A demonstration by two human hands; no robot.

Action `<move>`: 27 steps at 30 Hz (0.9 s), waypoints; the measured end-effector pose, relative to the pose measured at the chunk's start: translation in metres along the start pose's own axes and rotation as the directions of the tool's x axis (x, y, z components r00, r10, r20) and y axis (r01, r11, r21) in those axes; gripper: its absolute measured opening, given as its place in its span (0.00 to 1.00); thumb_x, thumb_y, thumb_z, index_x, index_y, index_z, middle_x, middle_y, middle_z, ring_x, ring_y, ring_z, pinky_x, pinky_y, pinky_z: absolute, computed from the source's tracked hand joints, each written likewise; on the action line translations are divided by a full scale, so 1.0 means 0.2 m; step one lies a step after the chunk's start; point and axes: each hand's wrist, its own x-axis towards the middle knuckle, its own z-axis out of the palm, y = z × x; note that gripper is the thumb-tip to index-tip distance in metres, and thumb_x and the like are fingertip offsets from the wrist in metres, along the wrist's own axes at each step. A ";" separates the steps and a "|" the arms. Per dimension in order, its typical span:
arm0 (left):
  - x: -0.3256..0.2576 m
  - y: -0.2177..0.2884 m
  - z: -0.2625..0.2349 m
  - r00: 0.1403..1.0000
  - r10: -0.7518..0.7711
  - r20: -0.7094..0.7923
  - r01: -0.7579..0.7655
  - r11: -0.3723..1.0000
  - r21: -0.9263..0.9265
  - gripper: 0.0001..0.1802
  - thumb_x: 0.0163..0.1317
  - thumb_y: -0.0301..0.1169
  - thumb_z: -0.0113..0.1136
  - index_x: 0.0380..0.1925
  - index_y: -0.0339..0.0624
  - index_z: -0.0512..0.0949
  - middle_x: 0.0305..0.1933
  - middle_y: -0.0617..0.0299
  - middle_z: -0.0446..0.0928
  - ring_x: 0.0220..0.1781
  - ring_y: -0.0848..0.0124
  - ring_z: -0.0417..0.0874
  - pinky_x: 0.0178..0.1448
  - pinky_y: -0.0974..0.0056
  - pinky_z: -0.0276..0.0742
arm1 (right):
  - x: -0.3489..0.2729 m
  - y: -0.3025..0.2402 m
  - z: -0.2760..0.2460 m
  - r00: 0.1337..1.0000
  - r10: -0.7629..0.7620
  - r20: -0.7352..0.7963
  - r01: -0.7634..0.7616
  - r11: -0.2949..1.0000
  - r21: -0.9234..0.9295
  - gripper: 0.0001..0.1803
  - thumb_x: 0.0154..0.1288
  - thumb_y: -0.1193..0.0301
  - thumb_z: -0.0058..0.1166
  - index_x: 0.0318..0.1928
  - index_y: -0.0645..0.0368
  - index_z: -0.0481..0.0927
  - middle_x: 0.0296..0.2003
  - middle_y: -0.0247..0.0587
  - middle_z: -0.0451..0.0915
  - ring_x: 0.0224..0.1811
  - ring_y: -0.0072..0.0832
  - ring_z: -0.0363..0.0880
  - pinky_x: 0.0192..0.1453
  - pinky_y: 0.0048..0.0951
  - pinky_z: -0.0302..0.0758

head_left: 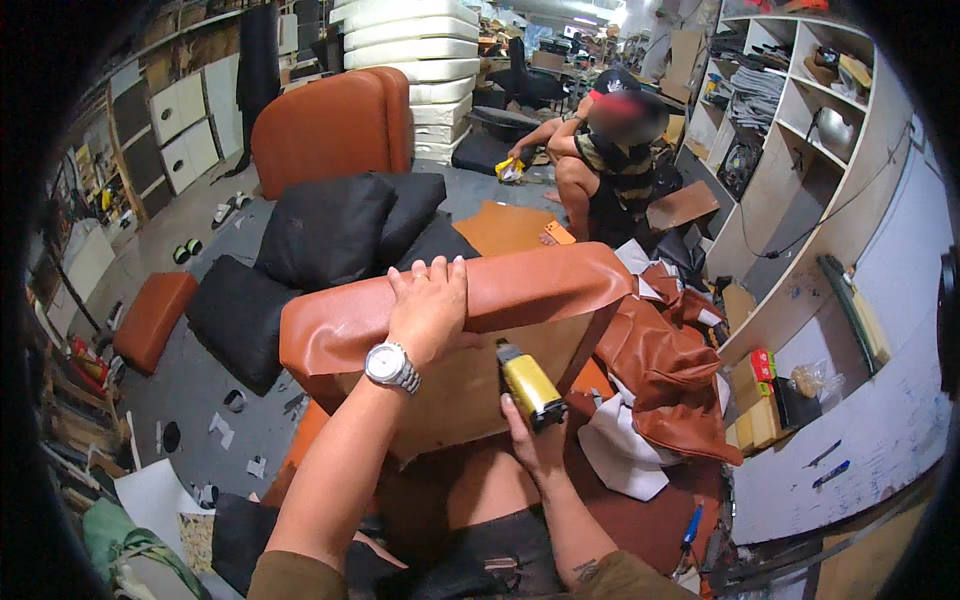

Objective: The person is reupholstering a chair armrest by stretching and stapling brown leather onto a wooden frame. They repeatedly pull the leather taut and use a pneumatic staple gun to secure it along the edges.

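Observation:
A seat panel (545, 283) with brown leather over its edge stands tilted before me, its bare board underside (445, 405) toward me. My left hand (430, 312) is closed over the upper edge, fingers on the leather; a watch (384, 363) is on that wrist. In my right hand (538, 440) is a yellow and black staple gun (530, 382), its nose pointing up near the panel's underside. Whether the nose touches the board I cannot tell. Loose brown leather (660, 350) with white backing lies bunched to the right of the panel.
Black cushions (325, 225) lie beyond the panel, with large brown padded panels (315, 130) and a white foam stack (410, 70) behind. A person (610, 160) crouches at the back, one hand on a yellow item (510, 170). Shelving (800, 110) borders the right side.

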 end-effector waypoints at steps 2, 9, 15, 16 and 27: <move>-0.02 0.00 0.01 0.999 0.014 -0.041 -0.013 0.999 0.039 0.67 0.47 0.59 0.87 0.81 0.37 0.66 0.75 0.46 0.74 0.79 0.42 0.73 0.79 0.21 0.63 | -0.02 0.15 -0.18 0.995 0.101 0.019 -0.091 0.954 -0.286 0.25 0.70 0.55 0.72 0.50 0.66 0.88 0.41 0.50 0.91 0.45 0.43 0.92 0.53 0.44 0.85; -0.09 0.06 0.10 0.978 0.005 -0.209 -0.002 1.000 0.012 0.62 0.46 0.60 0.86 0.77 0.38 0.72 0.72 0.47 0.75 0.73 0.44 0.77 0.78 0.21 0.63 | -0.62 0.82 -1.04 0.731 0.626 -0.273 -0.554 0.310 -0.773 0.37 0.56 0.44 0.80 0.57 0.58 0.90 0.54 0.56 0.91 0.61 0.52 0.89 0.63 0.50 0.83; -0.27 0.18 0.05 0.952 0.000 -0.306 -0.026 0.997 -0.079 0.57 0.56 0.63 0.79 0.76 0.36 0.73 0.72 0.44 0.75 0.74 0.42 0.74 0.82 0.23 0.58 | -1.29 0.93 -1.62 0.484 0.823 -0.297 -0.418 -0.080 -0.905 0.48 0.57 0.38 0.76 0.74 0.49 0.81 0.72 0.55 0.81 0.73 0.53 0.80 0.73 0.48 0.80; -0.31 0.19 0.03 0.952 -0.004 -0.306 -0.035 0.992 -0.123 0.58 0.55 0.62 0.80 0.77 0.35 0.72 0.73 0.43 0.74 0.75 0.42 0.73 0.83 0.25 0.57 | -1.33 0.89 -1.63 0.407 0.850 -0.335 -0.415 -0.154 -0.897 0.50 0.58 0.37 0.75 0.75 0.49 0.79 0.73 0.56 0.80 0.73 0.54 0.80 0.74 0.48 0.79; -0.57 -0.12 -0.14 0.956 0.110 -0.271 -0.164 0.969 -0.184 0.60 0.48 0.66 0.81 0.73 0.38 0.72 0.71 0.47 0.74 0.74 0.45 0.74 0.78 0.30 0.64 | -1.04 0.05 -1.55 0.732 0.399 -0.553 -0.681 0.446 -0.580 0.45 0.70 0.50 0.72 0.76 0.68 0.75 0.76 0.58 0.76 0.80 0.49 0.73 0.83 0.46 0.70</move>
